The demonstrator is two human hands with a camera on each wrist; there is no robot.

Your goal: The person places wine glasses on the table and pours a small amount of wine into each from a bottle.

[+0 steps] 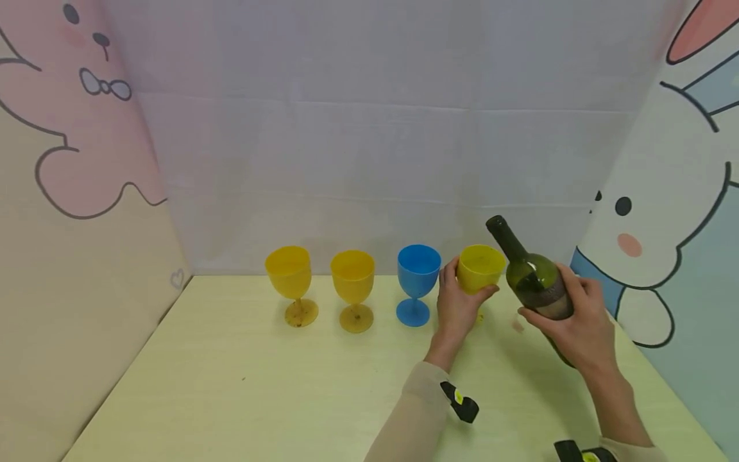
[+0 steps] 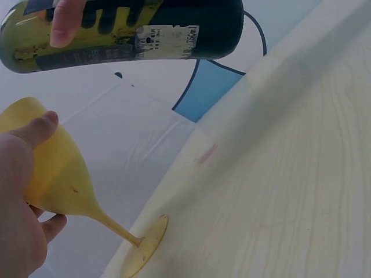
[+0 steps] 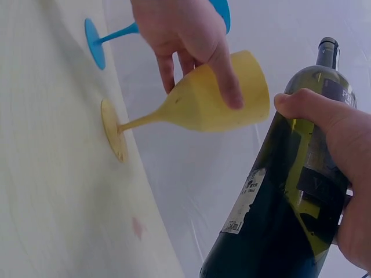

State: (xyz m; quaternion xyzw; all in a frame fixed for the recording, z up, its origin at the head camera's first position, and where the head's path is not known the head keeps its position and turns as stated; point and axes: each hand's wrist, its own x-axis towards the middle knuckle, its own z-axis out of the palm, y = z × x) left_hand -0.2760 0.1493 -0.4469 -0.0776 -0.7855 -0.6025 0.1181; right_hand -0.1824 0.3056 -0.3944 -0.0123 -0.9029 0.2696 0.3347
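Observation:
My left hand grips the bowl of a yellow goblet, thumb on one side and fingers on the other. The goblet's foot appears to rest on the table in both wrist views. A dark green wine bottle is in my right hand, which wraps round its body. The bottle tilts, its mouth up and leftward, above and behind the goblet's rim in the head view. No liquid is seen leaving it. A label shows on the glass. Left of my left hand stands a blue goblet.
Two more yellow goblets stand upright left of the blue one, along the back of the pale wooden table. A white cloth wall rises behind it. Cartoon panels flank both sides.

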